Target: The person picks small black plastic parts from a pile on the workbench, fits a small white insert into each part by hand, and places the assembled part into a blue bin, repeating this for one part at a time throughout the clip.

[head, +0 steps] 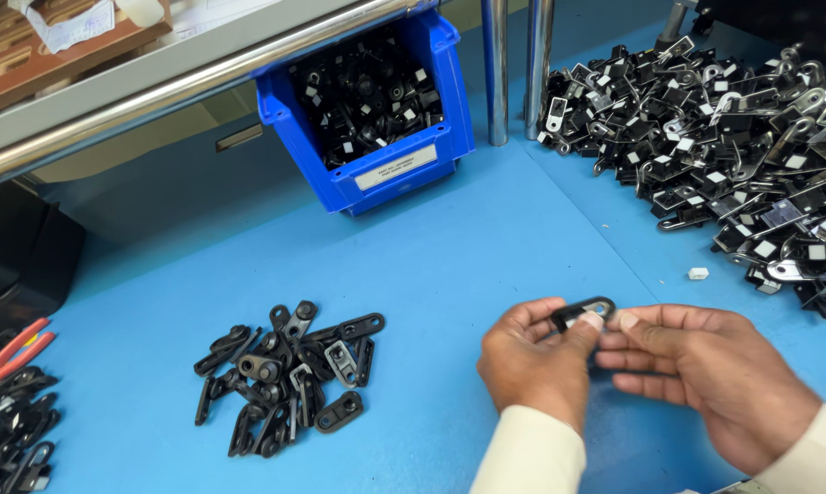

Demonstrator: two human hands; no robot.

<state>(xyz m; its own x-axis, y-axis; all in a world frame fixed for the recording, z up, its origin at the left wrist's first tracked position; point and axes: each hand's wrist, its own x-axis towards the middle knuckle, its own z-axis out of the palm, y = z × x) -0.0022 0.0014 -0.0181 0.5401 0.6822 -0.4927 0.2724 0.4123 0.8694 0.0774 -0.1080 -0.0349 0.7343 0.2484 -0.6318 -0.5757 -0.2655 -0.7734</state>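
Both hands pinch one black bracket [585, 313]: left hand [534, 361] fingers at its left end, right hand [706, 375] fingers at its right. Long axis runs left-right, above blue surface [449, 256]. Loose bracket pile [285, 375] lies well left of left fingers.

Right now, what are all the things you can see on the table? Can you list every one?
flat bracket: one, black, pinched between both hands' fingertips
small bracket pile: too many to count, black, on the mat left of the hands
big bracket pile: many, black with white squares, far right
storage bin: one, blue, full of black parts, at the back
white bit: one, loose beside the big pile
pliers: one, red handles, left edge
table mat: one, blue
metal posts: two, shiny, behind
left hand: holding the bracket
right hand: holding the bracket
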